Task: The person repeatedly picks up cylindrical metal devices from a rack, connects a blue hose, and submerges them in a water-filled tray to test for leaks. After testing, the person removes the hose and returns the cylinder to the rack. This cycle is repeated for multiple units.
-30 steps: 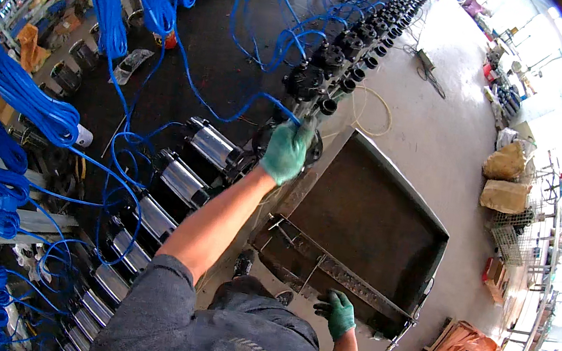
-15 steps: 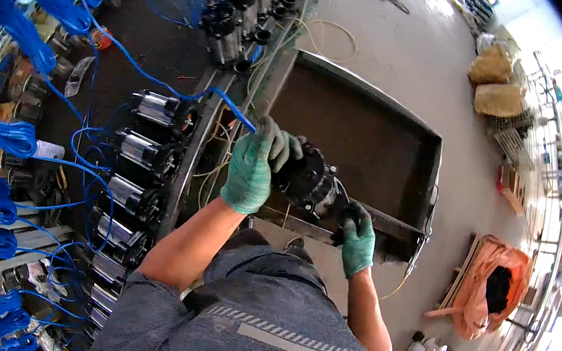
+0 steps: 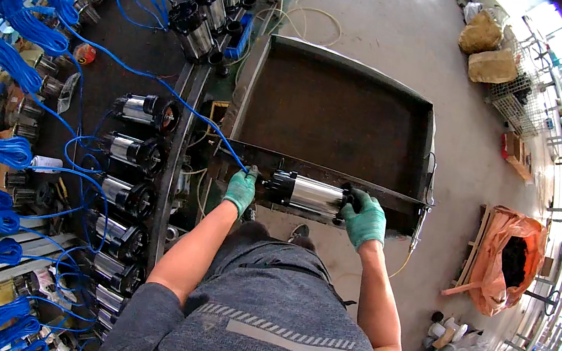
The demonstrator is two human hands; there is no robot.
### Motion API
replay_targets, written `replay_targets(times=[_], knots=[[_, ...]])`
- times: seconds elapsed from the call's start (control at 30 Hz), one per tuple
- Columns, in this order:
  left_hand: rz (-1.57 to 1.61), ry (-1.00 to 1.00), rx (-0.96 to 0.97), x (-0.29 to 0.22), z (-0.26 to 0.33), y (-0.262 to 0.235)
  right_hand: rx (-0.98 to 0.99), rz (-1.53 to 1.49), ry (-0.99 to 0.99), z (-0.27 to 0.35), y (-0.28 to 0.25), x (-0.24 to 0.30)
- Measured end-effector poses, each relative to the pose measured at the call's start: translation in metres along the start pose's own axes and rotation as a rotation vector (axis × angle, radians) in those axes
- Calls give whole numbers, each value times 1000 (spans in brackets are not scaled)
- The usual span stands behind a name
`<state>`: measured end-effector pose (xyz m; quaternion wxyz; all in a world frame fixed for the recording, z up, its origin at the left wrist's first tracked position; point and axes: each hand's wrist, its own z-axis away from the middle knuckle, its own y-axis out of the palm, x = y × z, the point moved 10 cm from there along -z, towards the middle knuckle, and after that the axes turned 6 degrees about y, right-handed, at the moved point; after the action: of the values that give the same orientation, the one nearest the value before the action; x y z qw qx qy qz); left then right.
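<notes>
I hold a cylindrical pump (image 3: 308, 194) with a shiny steel body and black ends, lying level in front of my waist. My left hand (image 3: 241, 189), in a green glove, grips its left end where a blue cable (image 3: 183, 104) enters. My right hand (image 3: 364, 219), also in a green glove, grips its black right end. The pump hangs just above the near wall of a large dark metal tray (image 3: 405, 107). The cable trails back up and left over the bench.
A dark workbench (image 3: 132, 61) on my left carries a row of several like pumps (image 3: 137, 152) with blue cables. Coils of blue cable (image 3: 9, 37) hang at the far left. An orange sack (image 3: 509, 261) and bottles stand on the concrete floor at right.
One second ago my left hand reached out to a pump on the bench; it has since carried the pump down, my right hand took its other end, and it now lies level over the tray's near wall.
</notes>
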<state>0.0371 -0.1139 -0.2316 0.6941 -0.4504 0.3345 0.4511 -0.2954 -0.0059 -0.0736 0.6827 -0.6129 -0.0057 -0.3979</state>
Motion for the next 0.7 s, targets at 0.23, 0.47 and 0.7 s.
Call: replay_targets(times=[0.23,0.47,0.7], knots=[[-310,-36,39,29,-15,-27,59,36,-66,0,10,13],[-371,320,29,-61,34,-18,126,-752,36,28,14,-46],[-274,338,51,-57,49,26,-490,-226,549,53,-44,-264]])
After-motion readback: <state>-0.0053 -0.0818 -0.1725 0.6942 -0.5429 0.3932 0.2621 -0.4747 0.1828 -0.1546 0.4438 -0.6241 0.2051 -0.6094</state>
